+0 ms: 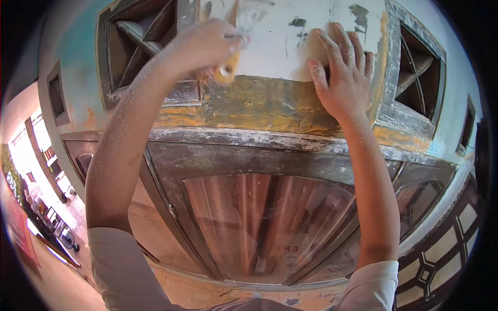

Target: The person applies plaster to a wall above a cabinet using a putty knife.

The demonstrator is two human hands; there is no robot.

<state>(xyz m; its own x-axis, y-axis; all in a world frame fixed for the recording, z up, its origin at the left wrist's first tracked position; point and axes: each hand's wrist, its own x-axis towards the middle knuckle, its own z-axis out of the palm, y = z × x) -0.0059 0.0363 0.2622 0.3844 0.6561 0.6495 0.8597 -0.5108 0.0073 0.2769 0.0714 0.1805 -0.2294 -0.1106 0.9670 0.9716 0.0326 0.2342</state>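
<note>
Near twelve o'clock, scraper (227,71): gripped in the left hand (215,44); the butt of its yellow handle, with a hole in it, pokes out below the fingers toward five o'clock, and its broad blade (254,14) rises past them toward one o'clock, over the white panel (282,54).
Left fingers: closed around the handle, which passes through the fist; how the fingers on the far side sit, I cannot tell.
Right hand (345,85): between one and two o'clock, fingers open and fanned out over the white panel, tips toward twelve, thumb toward eleven; the scraper is well apart from it, toward nine to ten.
Dark patches (358,16): on the white panel, some at twelve o'clock from the right fingertips, others between the blade and that hand.
Wooden board (259,103): at six o'clock from the panel, brown with yellow-orange streaks.
Slatted openings: one (137,45) between ten and eleven, its match (419,72) at two, both in worn frames.
Glass pane (270,217): at six o'clock, in a dark wooden frame.
Forearms: dusted with pale powder.
</note>
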